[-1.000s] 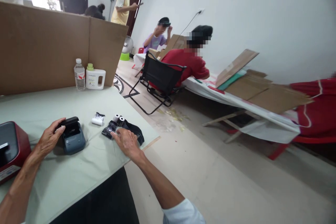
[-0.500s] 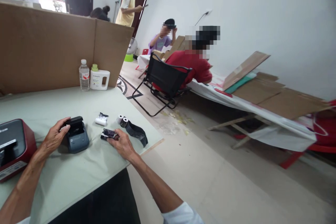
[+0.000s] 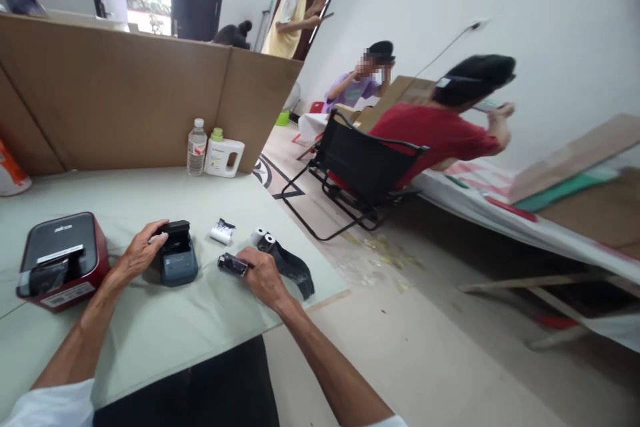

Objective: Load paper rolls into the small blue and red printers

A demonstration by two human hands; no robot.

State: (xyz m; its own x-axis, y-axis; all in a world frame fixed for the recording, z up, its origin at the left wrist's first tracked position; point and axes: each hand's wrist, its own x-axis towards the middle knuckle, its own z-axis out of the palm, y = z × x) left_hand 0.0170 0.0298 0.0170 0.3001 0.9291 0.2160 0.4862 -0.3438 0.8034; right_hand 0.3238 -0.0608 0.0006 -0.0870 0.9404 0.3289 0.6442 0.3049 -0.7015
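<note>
My left hand (image 3: 141,252) grips the raised black lid of a small dark blue-grey portable printer (image 3: 180,268), whose paper bay is uncovered. In my right hand (image 3: 263,273) is a paper roll (image 3: 231,265) with a dark printed outside, pinched between thumb and fingers just above the table. Behind it lies a white paper roll (image 3: 221,232) with a torn black-printed end. Beyond my right knuckles sit two more small rolls (image 3: 264,239), one trailing a long black printed strip (image 3: 295,269) toward the table's edge.
Left of my arm stands a red and black desktop printer (image 3: 64,260). A water bottle (image 3: 197,150) and a white jug (image 3: 225,155) stand against the cardboard screen (image 3: 150,100). On the right, a person in red (image 3: 425,137) sits on a black folding chair (image 3: 370,160) by another table.
My view has swung left, shifting everything rightward. The roll in my right hand has turned slightly. My left hand stays on the lid. The person in red has raised a hand.
</note>
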